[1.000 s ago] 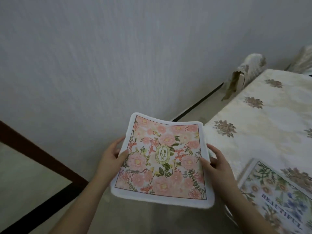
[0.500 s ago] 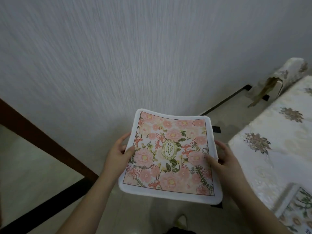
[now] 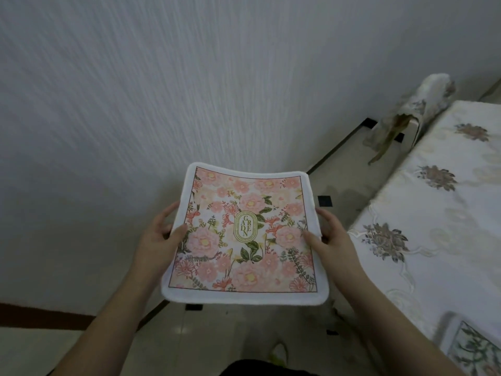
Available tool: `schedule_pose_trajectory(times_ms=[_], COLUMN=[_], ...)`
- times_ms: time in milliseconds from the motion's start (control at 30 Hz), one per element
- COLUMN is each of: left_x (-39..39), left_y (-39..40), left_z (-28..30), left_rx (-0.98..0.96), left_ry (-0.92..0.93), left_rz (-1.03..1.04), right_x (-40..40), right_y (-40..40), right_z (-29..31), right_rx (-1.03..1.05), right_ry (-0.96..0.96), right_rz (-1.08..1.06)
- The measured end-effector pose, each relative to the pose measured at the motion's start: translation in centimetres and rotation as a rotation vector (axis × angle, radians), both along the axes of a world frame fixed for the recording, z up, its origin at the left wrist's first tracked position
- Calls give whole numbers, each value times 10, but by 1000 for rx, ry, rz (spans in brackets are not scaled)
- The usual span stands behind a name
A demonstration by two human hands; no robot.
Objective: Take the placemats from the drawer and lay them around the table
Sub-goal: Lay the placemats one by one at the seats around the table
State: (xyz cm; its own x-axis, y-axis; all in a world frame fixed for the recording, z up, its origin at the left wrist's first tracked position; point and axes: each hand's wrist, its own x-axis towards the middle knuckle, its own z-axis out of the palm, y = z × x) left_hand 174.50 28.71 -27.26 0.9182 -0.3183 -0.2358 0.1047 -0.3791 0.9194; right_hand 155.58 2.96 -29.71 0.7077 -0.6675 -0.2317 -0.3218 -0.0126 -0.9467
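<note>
Left hand (image 3: 156, 240), right hand (image 3: 332, 240) fingers curled, pinching pink placemat (image 3: 244, 234) edges.

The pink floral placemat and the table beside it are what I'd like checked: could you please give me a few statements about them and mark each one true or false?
1. Both hands hold the pink floral placemat, the left hand on its left edge and the right hand on its right edge. True.
2. The pink placemat already lies flat on the table. False: it is held in the air above the floor, left of the table.
3. Another placemat already lies on the table's near corner. True.
4. The table is bare wood. False: a cream tablecloth with flower motifs covers it.
5. The word on the pink placemat's central oval reads BEAUTIFUL. False: it reads GARDEN.
</note>
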Motion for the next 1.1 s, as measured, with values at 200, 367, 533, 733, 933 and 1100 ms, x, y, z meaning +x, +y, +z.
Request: schedule_pose_trajectory(times_ms=[200, 367, 533, 733, 933, 1100], left_x=[32, 70, 122, 176, 219, 228], left_y=[-42, -72, -102, -132, -173, -223], left_z=[0, -6, -15, -23, -19, -22], left_rx=[-36, -48, -60, -85, -90, -88], left_ry=[7, 11, 11, -19, -6, 37], left_rz=[-64, -146, -216, -296, -422, -551], right_x=[17, 40, 78, 132, 151, 136], right_y=[-30, -48, -57, -66, -72, -84], right_z=[0, -7, -14, -4, -3, -1], right_rx=[27, -1, -92, -121, -91, -58], right_ry=[-8, 15, 49, 54, 57, 38], right_rz=[-65, -165, -247, -350, -470, -611])
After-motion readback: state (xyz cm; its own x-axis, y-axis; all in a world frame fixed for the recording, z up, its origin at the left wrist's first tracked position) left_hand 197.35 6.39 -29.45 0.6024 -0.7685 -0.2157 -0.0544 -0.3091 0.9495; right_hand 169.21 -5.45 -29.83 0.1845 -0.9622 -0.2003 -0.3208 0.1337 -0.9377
